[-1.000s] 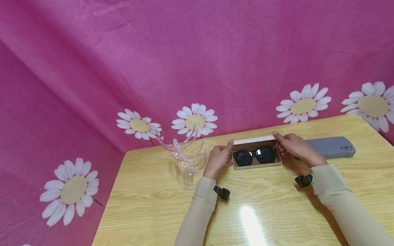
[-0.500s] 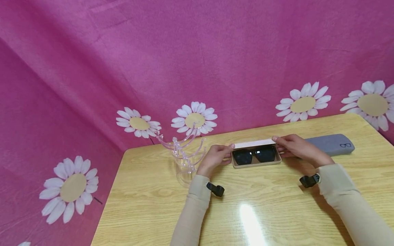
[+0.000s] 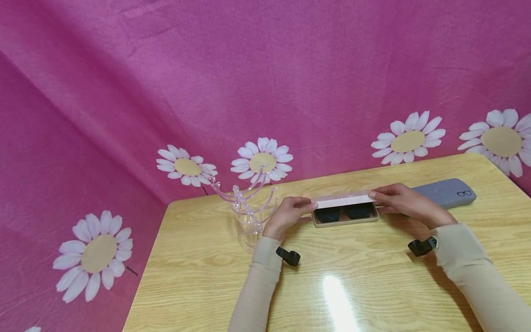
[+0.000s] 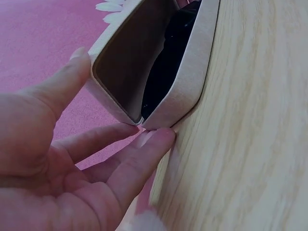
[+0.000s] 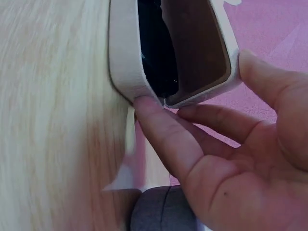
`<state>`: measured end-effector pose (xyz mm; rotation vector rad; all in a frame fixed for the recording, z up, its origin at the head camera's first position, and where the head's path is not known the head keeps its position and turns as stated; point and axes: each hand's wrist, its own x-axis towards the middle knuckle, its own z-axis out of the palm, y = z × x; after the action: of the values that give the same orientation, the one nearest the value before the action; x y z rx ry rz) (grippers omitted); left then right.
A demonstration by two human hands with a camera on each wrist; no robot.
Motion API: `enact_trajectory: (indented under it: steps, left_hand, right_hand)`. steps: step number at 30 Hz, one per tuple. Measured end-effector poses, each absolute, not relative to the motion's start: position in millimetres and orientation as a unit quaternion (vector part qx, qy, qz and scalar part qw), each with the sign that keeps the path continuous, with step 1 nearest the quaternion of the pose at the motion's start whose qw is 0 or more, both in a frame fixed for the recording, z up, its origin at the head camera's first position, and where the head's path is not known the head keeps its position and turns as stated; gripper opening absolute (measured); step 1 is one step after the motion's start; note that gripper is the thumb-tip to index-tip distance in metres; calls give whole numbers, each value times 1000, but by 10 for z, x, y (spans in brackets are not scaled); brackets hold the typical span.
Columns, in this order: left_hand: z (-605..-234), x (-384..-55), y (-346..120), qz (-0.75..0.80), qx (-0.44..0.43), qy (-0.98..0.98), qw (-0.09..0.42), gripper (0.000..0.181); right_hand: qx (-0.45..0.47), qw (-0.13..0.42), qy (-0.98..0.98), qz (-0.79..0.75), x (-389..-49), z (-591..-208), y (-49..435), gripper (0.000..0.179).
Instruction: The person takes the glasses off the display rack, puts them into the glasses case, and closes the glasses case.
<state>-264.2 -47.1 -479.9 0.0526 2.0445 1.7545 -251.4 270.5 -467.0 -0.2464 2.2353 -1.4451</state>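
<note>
A pale beige glasses case (image 3: 342, 201) lies on the wooden table, its hinged lid tilted partway down over the base. Dark sunglasses (image 3: 358, 211) sit inside, their upper part covered by the lid in the head view. At the left end my left hand (image 3: 287, 213) holds the case, thumb on the lid's edge and fingertips against the base near the hinge (image 4: 140, 122). My right hand (image 3: 401, 201) grips the opposite end the same way, its thumb (image 5: 250, 65) on the lid's corner and a fingertip at the base.
Left of my left hand stands a clear pinkish plastic stand (image 3: 249, 207) with curved arms. A blue-grey glasses case (image 3: 445, 192) with a spectacles drawing lies behind my right hand. A pink curtain (image 3: 323, 92) with daisies hangs behind the table (image 3: 199, 258).
Both thumbs have brought the lid forward and down from nearly upright, so it covers more of the sunglasses. My wrists have shifted slightly outward, away from each other.
</note>
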Motion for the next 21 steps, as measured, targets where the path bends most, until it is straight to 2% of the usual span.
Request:
enact_trajectory:
  steps: [4, 8, 16, 21]
  left_hand:
    - [-4816, -2642, -500, 643, 25, 732, 223, 47]
    - [-4841, -2640, -536, 634, 46, 741, 215, 45]
    - [-4914, -2678, -469, 556, 66, 818, 136, 46]
    - [-4911, -2679, -462, 553, 64, 821, 126, 47]
  right_hand:
    - [-90, 220, 838, -491, -2500, -4669, 2705, 77]
    - [-102, 184, 865, -456, -2490, -4691, 2698, 73]
    - [-102, 127, 886, -435, -2501, -4775, 2625, 57]
    - [-102, 130, 878, -448, -2495, -4779, 2609, 55]
